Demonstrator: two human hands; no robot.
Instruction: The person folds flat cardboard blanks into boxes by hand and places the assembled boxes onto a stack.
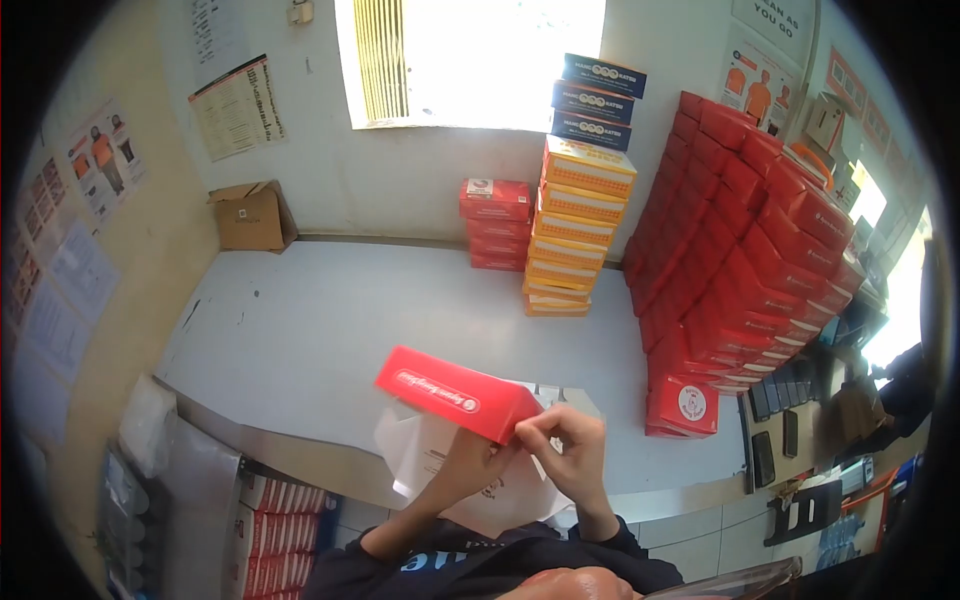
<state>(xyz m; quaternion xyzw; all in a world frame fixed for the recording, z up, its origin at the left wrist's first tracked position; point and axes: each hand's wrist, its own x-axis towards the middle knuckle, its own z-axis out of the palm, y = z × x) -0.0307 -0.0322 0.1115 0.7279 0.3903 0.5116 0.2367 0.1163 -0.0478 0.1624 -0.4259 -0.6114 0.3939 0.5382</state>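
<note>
A red box with white lettering (pixel 450 388) is held tilted above the near edge of the white table. My left hand (pixel 468 470) grips it from below, near its right end. At that same end, my right hand (pixel 568 445) has thumb and forefinger pinched together against the box's edge; whether a small flap lies between them is hard to make out. Beneath the box and behind my hands is a white printed sheet or bag (pixel 520 490), partly hidden by my forearms.
Stacked red boxes (pixel 720 240) rise at the right of the table (pixel 320 320). Yellow boxes (pixel 575 225) with dark blue boxes (pixel 598 102) on top stand at the back, beside shorter red boxes (pixel 497 215). An open cardboard box (pixel 250 218) sits back left. Dark devices (pixel 775 420) lie at the right.
</note>
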